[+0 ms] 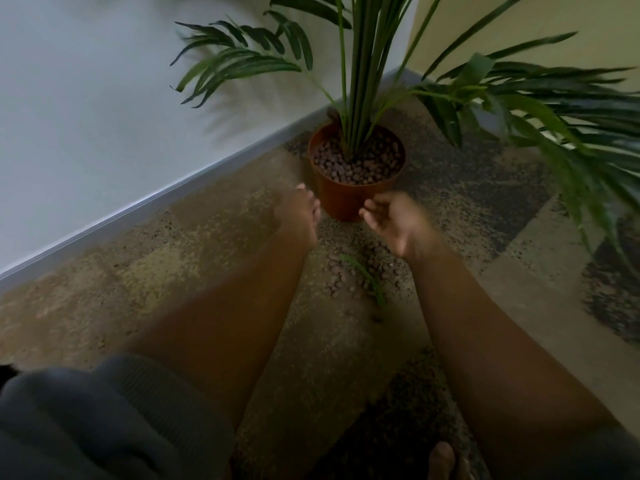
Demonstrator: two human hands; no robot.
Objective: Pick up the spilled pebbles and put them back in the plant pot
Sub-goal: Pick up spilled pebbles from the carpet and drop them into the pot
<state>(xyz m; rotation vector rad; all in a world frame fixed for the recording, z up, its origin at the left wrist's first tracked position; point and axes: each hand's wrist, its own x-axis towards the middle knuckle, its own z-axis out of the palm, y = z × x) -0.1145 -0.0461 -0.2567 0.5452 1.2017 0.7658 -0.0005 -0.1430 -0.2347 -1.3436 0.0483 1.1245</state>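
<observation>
An orange-brown plant pot (341,199) stands on the carpet near the wall corner, filled with brown clay pebbles (356,164) around a palm's stems. Spilled pebbles (341,278) lie scattered on the carpet in front of the pot, with a fallen green leaf (365,277) across them. My left hand (303,211) reaches toward the pot's left side, fingers together and blurred. My right hand (391,216) hovers at the pot's lower right, palm up, fingers curled and apart. I cannot see anything held in either hand.
A white wall with a grey skirting board (173,192) runs diagonally at the left. Long palm fronds (554,109) hang over the right side of the floor. The patterned carpet (207,237) spreads around. A bare foot (441,460) shows at the bottom edge.
</observation>
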